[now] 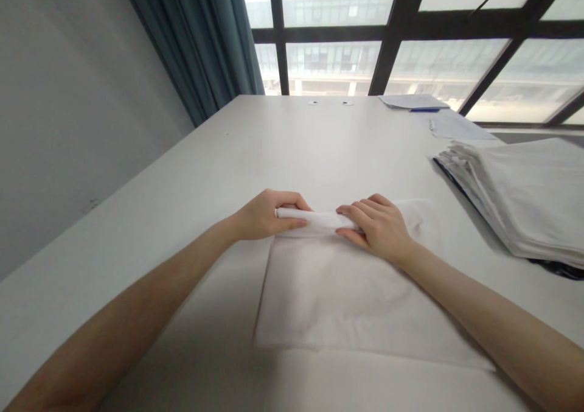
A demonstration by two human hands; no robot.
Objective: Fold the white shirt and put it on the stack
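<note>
A white cloth (333, 290) lies flat on the white table (255, 150) in front of me. Its far edge is rolled into a tight tube (319, 219). My left hand (264, 214) is closed round the left end of that roll, thumb and fingers wrapped over it. My right hand (381, 226) grips the roll's right part, fingers curled over the top and thumb beneath. The rest of the cloth stretches flat toward me between my forearms.
A tall stack of folded white cloths (524, 193) sits at the right, over something dark. Papers (413, 101) and a blue pen (424, 110) lie at the far right by the window. A blue curtain (205, 41) hangs far left.
</note>
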